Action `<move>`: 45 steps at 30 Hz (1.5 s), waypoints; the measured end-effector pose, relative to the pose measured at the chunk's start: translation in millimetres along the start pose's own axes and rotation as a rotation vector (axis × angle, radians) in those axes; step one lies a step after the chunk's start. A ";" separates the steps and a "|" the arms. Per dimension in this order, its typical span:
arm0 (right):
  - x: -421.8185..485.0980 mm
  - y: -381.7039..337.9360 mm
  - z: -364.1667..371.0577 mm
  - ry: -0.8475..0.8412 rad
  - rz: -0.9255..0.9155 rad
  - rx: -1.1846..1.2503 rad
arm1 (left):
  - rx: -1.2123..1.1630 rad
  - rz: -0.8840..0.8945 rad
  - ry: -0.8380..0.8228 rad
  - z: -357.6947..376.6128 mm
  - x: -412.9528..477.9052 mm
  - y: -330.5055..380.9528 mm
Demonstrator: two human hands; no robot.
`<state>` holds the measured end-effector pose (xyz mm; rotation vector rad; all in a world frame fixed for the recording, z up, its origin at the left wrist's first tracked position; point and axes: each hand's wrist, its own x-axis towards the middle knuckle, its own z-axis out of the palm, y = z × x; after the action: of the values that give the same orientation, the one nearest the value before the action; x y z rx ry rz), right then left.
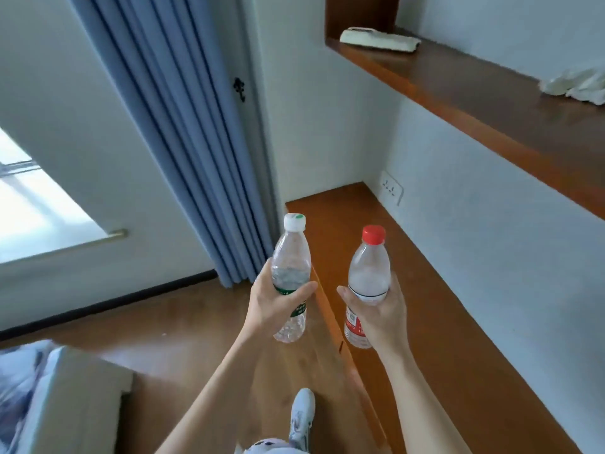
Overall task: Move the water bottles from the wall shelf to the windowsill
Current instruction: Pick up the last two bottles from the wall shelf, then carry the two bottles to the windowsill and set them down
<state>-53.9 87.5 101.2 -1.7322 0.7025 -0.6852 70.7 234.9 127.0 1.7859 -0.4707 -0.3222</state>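
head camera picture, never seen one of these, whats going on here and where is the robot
There is no robot here. A person wears a camera on the head, so you look down along their own bare arms. The left hand has a grip on a clear white-capped bottle with a green label. The right hand has a grip on a clear red-capped bottle with a red label. Both bottles are carried roughly upright in the air. At the upper right is the wooden wall shelf, with a folded pale cloth and a crumpled white cloth lying on it. Below it runs a lower wooden ledge. A blue curtain hangs in the middle, and the window is at the far left.
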 end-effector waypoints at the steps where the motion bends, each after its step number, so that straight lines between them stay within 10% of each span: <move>1: -2.4 -3.8 14.1 -0.057 -0.002 0.011 | 0.000 -0.015 0.054 -16.4 -6.9 -4.0; 17: -49.1 -59.6 243.8 -0.638 -0.074 0.084 | 0.002 -0.195 0.712 -230.5 -82.5 -63.9; 45: 7.6 -155.2 681.5 -0.864 -0.213 -0.070 | 0.037 -0.217 0.997 -574.2 82.9 -178.6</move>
<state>476.3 542.9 87.5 -1.9512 -0.0603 -0.0040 429.6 724.1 106.7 1.7907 0.4272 0.4370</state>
